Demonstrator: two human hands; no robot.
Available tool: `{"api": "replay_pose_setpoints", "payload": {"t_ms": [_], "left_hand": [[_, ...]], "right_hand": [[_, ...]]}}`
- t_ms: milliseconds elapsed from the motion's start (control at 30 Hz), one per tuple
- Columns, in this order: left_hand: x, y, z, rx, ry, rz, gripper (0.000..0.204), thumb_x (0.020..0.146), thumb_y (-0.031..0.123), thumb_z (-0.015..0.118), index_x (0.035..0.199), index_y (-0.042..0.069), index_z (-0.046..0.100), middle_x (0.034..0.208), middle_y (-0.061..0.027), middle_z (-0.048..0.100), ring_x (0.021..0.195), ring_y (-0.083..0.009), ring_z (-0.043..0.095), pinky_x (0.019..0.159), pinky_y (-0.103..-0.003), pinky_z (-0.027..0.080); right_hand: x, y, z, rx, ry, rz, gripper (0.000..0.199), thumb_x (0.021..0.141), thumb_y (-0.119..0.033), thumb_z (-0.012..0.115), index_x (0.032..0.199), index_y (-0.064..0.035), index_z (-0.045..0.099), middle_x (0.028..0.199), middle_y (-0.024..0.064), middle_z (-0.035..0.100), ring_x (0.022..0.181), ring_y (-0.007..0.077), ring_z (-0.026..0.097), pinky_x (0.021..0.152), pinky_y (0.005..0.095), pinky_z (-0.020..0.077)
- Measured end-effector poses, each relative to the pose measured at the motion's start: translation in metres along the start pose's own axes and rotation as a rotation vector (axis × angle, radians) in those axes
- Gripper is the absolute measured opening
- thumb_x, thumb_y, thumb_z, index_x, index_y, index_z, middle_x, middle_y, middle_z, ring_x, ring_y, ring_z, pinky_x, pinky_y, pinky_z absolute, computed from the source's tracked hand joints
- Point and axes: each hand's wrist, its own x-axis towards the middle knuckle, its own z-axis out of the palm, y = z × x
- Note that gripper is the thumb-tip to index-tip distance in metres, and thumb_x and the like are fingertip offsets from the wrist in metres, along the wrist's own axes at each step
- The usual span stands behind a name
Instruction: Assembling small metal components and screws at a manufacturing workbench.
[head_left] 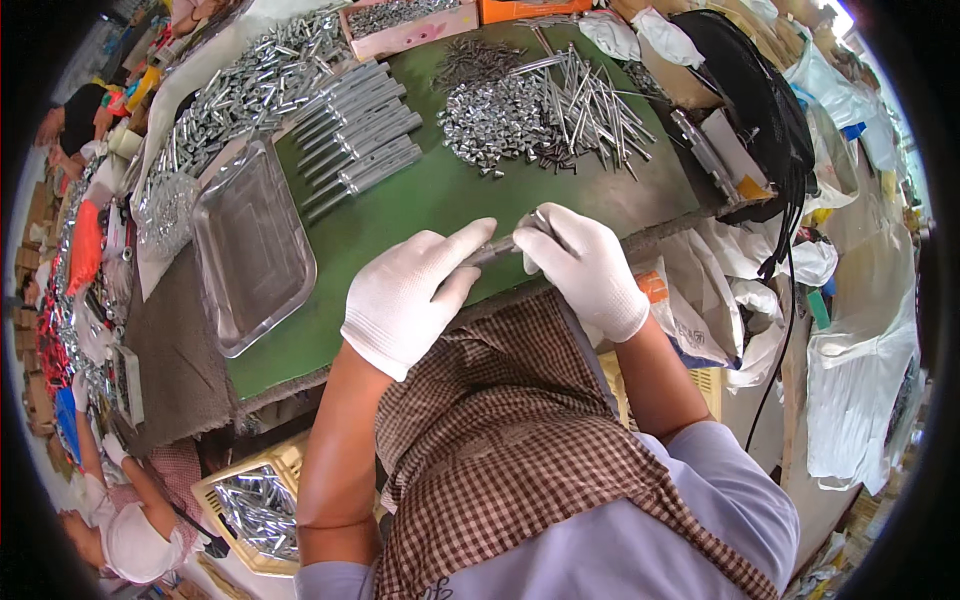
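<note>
In front of my apron, my left hand (412, 292) wears a white knit glove and is closed on one end of a short silvery metal tube (492, 250). My right hand (588, 268), gloved the same way, pinches at the tube's other end, where a small piece of metal shows at the fingertips; its kind cannot be made out. Beyond the hands, a pile of small shiny metal nuts (490, 125) lies on the green tabletop (400, 215). Long thin metal rods (600, 105) are heaped to its right. A row of assembled metal tubes with thin rods (365, 135) lies to the left.
An empty metal tray (255, 250) sits at the left of the table. Behind it spreads a large heap of metal sleeves (240, 90). A pink box (410, 20) of small parts stands at the back. Below left, a yellow crate (255, 510) holds metal pieces. Another person (130, 520) works at far left.
</note>
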Motion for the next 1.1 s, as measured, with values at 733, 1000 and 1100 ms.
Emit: {"api": "replay_pose_setpoints", "payload": {"t_ms": [733,1000,1100], "left_hand": [[-0.003,0.012,0.023,0.272,-0.003,-0.070,0.018,0.087,0.019,0.061,0.103,0.024,0.064,0.078,-0.0070,0.055,0.062,-0.0279,0.061,0.055,-0.040,0.050],[0.003,0.018,0.027,0.301,-0.069,-0.150,0.016,0.088,0.021,0.060,0.103,0.027,0.061,0.078,-0.0075,0.054,0.060,-0.0284,0.060,0.053,-0.041,0.049],[0.003,0.016,0.027,0.274,-0.069,-0.152,0.017,0.089,0.021,0.059,0.105,0.027,0.061,0.079,-0.0081,0.054,0.062,-0.0291,0.061,0.054,-0.041,0.050]], "right_hand": [[0.061,0.004,-0.029,-0.602,0.283,-0.353,0.016,0.092,-0.019,0.057,0.093,-0.0042,0.062,0.088,0.0172,0.065,0.083,0.0360,0.065,0.071,0.0428,0.0508],[0.147,0.012,-0.032,-1.088,0.163,-0.349,0.021,0.087,-0.025,0.054,0.090,-0.0065,0.063,0.090,0.0163,0.065,0.083,0.0366,0.064,0.074,0.0476,0.0499],[0.134,0.004,-0.034,-0.991,0.176,-0.310,0.019,0.083,-0.021,0.057,0.088,-0.0043,0.064,0.087,0.0163,0.067,0.083,0.0367,0.065,0.075,0.0478,0.0516]]}}
